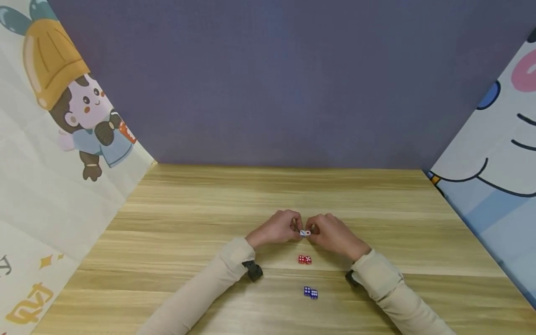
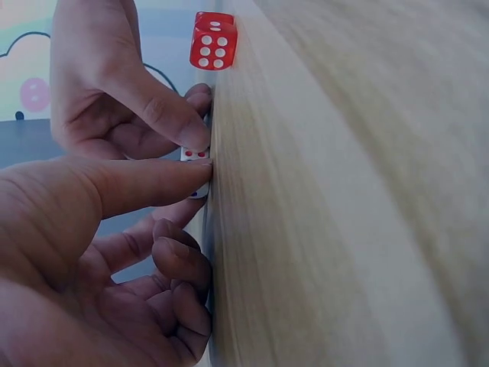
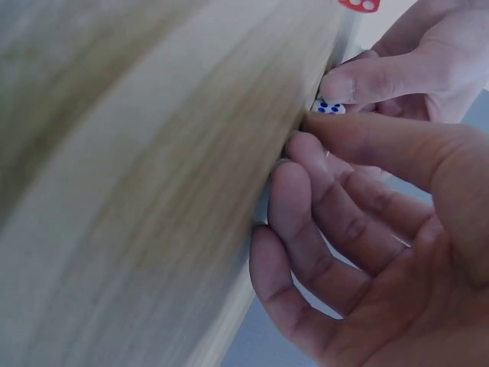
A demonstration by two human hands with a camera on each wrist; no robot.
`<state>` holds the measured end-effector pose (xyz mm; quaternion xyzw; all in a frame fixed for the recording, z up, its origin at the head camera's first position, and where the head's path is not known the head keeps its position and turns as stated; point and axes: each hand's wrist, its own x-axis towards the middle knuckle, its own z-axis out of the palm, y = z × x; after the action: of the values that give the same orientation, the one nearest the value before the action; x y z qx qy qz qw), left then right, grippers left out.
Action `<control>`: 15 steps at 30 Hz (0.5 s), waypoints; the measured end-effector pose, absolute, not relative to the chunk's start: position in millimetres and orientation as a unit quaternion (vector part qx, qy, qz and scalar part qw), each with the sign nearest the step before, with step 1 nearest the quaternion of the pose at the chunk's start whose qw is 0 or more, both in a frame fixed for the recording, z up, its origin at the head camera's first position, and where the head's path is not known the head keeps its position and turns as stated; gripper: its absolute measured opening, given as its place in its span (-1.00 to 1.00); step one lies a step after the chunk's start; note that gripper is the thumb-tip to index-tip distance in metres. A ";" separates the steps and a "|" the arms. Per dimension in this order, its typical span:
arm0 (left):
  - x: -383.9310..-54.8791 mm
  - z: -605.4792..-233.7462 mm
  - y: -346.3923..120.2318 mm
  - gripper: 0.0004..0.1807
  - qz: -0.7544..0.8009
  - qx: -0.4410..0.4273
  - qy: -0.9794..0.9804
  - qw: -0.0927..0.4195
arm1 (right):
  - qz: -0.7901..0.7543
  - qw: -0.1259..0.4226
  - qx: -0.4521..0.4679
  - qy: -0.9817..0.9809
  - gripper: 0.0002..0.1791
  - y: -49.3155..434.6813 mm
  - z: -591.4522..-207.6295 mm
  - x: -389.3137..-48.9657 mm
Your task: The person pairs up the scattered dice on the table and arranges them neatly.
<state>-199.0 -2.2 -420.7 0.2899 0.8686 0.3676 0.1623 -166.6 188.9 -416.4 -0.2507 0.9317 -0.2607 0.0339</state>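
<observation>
Two small white dice sit side by side on the wooden tabletop. My left hand (image 1: 279, 228) pinches the left white die (image 1: 303, 233), and its thumb and a finger show on the die in the left wrist view. From the other side, my right hand (image 1: 335, 236) pinches the right white die (image 1: 308, 232), which has a red spot on top. Blue pips show on a white die (image 3: 330, 107) in the right wrist view. Fingers hide much of both dice. Nearer to me, a touching pair of red dice (image 1: 304, 259) lies between the forearms.
Closer still lies a pair of blue dice (image 1: 311, 292), slightly offset from each other. A grey-purple panel (image 1: 284, 83) stands behind the wooden table (image 1: 188, 195). Printed cartoon sheets flank it on the left (image 1: 96, 200) and right (image 1: 494, 158).
</observation>
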 end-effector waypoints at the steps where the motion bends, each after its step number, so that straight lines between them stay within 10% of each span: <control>1: -198.8 -420.3 -2.2 -0.85 0.368 0.287 0.869 0.164 | -0.261 0.035 -0.248 0.932 -0.96 188.9 -416.2 -166.7; 15: -199.1 -421.5 -1.7 -0.80 0.379 0.266 0.868 0.181 | -0.271 0.063 -0.250 0.927 -0.90 193.1 -413.9 -166.7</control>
<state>-199.1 -1.7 -421.5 0.2665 0.8676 0.3787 0.1814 -166.7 193.1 -413.9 -0.2500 0.9275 -0.2708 0.0635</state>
